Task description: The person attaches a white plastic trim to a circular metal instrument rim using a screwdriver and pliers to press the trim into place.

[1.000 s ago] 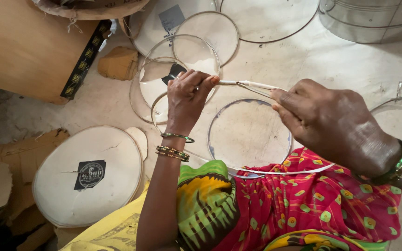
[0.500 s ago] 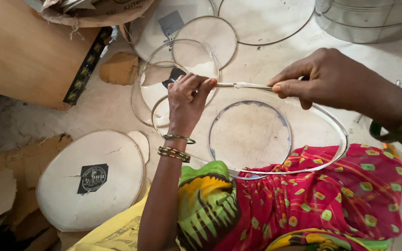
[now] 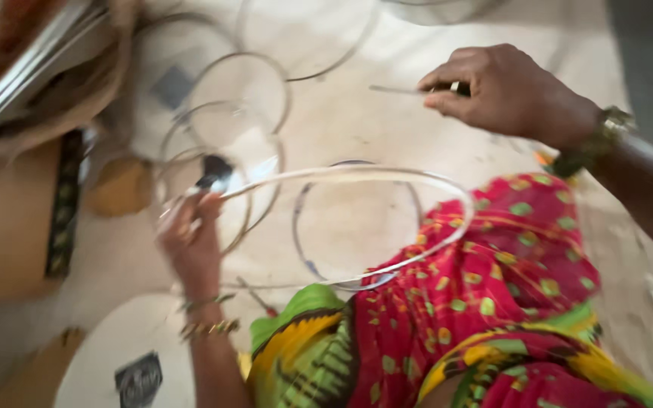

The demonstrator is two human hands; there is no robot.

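Nearest the camera lies the person's lap, draped in red cloth with green spots (image 3: 485, 279), and every place here is taken from it. Resting across its upper edge is a large thin ring (image 3: 447, 193), a pale hoop that curves out over the floor (image 3: 357, 113) to the left. The left hand (image 3: 190, 238), left of the lap, is clenched on the ring's end near a small dark fitting, though blur hides exactly how the fingers sit. The right hand (image 3: 496, 91), above the lap and farther out, is pinched shut on a thin pale strip (image 3: 398, 90) that juts left from its fingertips; whether that strip joins the ring cannot be told. To do this step well, the person would likely keep the left grip firm and low so the hoop holds its curve, and keep the strip taut and level with the right hand, so it does not kink. Below and left of the lap lies a white round disc (image 3: 126, 347) with a dark label. Farthest, beyond the lap, several smaller clear rings (image 3: 243, 83) overlap on the floor.
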